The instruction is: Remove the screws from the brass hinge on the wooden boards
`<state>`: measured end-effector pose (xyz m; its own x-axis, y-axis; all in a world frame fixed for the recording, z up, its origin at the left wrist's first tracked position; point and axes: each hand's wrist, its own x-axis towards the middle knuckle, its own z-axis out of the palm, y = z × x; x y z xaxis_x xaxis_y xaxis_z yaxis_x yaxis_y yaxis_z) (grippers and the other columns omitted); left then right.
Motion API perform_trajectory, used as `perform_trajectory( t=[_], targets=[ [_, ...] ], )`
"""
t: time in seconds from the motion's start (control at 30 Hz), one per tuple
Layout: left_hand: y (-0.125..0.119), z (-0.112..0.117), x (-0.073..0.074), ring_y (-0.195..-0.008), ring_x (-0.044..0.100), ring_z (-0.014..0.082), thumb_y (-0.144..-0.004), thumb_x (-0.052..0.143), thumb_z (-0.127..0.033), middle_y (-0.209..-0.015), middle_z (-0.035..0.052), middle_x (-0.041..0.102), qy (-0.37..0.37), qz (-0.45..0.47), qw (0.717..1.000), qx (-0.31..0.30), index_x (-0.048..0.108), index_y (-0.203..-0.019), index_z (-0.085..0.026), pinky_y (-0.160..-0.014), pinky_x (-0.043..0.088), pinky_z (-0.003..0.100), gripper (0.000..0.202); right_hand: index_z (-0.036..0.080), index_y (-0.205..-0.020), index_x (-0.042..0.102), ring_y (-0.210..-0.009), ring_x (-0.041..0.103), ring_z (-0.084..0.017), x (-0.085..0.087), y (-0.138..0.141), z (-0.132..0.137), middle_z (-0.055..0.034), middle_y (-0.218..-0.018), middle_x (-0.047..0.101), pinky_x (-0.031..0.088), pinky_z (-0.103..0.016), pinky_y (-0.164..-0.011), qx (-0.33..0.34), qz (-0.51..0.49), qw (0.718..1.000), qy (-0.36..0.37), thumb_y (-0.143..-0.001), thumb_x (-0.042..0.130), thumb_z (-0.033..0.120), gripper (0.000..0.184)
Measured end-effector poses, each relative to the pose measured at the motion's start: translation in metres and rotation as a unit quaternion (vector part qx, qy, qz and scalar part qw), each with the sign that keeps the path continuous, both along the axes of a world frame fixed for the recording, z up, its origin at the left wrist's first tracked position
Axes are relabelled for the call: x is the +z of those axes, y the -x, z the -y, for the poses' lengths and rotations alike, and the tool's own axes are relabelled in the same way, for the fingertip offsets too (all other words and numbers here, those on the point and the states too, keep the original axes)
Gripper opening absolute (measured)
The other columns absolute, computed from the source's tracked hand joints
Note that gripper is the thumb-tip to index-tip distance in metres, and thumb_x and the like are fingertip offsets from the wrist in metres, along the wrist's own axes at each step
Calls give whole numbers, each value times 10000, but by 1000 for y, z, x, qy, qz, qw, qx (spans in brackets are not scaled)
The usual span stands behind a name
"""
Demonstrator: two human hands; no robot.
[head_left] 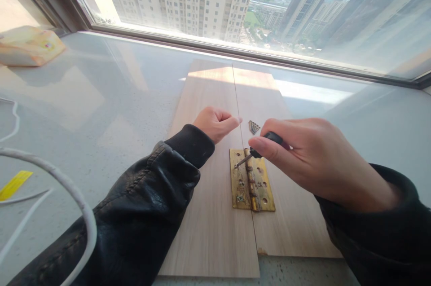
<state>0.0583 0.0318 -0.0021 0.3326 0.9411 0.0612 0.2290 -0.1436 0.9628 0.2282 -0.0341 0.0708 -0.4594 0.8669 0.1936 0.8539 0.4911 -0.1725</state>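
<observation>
My right hand point(303, 156) is closed around the black handle of a screwdriver point(246, 158). Its tip touches a screw point(236, 167) in the left leaf of a brass hinge point(259, 196). The worn, stained hinge lies across the seam between a left wooden board point(208, 223) and a right wooden board point(296, 227). Screws sit in the lower holes of the left leaf; the right leaf shows bare holes. My left hand point(215, 123) rests on the left board in a fist, and whether anything is inside it is hidden. Several loose screws point(254, 127) lie in a row above the hinge.
The boards lie on a speckled pale sill point(134, 97) beneath a large window point(215, 48). A thick white cable point(81, 196) loops in front of my left sleeve, near a yellow tag point(15, 185). At the far left stands an orange-and-white soft pack point(30, 46).
</observation>
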Motion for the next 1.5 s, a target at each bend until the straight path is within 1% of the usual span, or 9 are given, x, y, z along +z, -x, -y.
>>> perform_trajectory(
  t=[0.1,0.2,0.4,0.53,0.67,0.8,0.9,1.1,1.5],
  targets=[
    [0,0,0,-452,224,50,-750,562,-376,-432,-80,239,4,1,1000,0,388,-435,-180,-505,165,282,409,208,-563,496,-415,297,-112,6,-8,1,4,-428,406,188,-284,-452,-42,69,996,-23,-884,380,617,533],
    [0,1,0,-454,228,51,-754,559,-376,-436,-79,246,8,4,1000,0,386,-434,-182,-511,170,285,412,212,-533,466,-403,274,-112,11,-11,2,8,-406,369,182,-286,-442,-70,76,993,-48,-872,390,622,537],
    [1,1,1,-457,225,52,-748,581,-358,-433,-81,243,12,1,1000,3,409,-436,-175,-509,168,282,401,207,-614,579,-417,370,-117,7,-6,0,4,-446,449,222,-283,-441,-25,34,999,2,-899,389,574,502],
    [1,0,0,-461,235,52,-752,581,-359,-435,-77,256,8,5,1000,3,413,-433,-175,-509,175,281,405,204,-607,567,-422,378,-119,2,-5,-2,2,-454,456,228,-278,-440,-31,43,999,-14,-893,409,570,490],
    [0,1,1,-449,228,51,-769,560,-360,-425,-81,233,-3,-1,1000,5,403,-431,-180,-499,175,282,413,203,-605,579,-402,345,-104,4,-5,-3,19,-427,405,222,-274,-433,-2,15,1000,-14,-906,409,530,476],
    [0,2,2,-440,225,48,-767,567,-357,-419,-85,229,-3,0,1000,8,396,-432,-180,-493,171,282,416,203,-556,532,-399,312,-102,5,-4,-1,21,-420,362,201,-279,-426,-25,31,999,-31,-893,425,534,484],
    [-1,3,2,-436,219,46,-767,566,-352,-416,-87,225,-4,-4,1000,10,398,-433,-180,-491,164,284,411,205,-571,541,-400,284,-98,6,-4,1,29,-419,326,209,-280,-426,-18,10,999,-38,-898,421,524,472],
    [-1,2,2,-430,234,44,-765,566,-351,-407,-85,249,0,-9,1000,4,406,-432,-177,-486,170,280,409,206,-541,500,-416,268,-98,5,-5,2,26,-422,347,217,-281,-436,-34,29,998,-42,-876,454,547,479],
    [-1,2,2,-435,233,42,-759,585,-350,-406,-85,246,-2,4,1000,7,418,-437,-167,-485,169,276,406,195,-539,515,-408,277,-87,6,2,4,47,-423,322,217,-266,-423,-10,21,998,-51,-879,476,495,455]
  ],
)
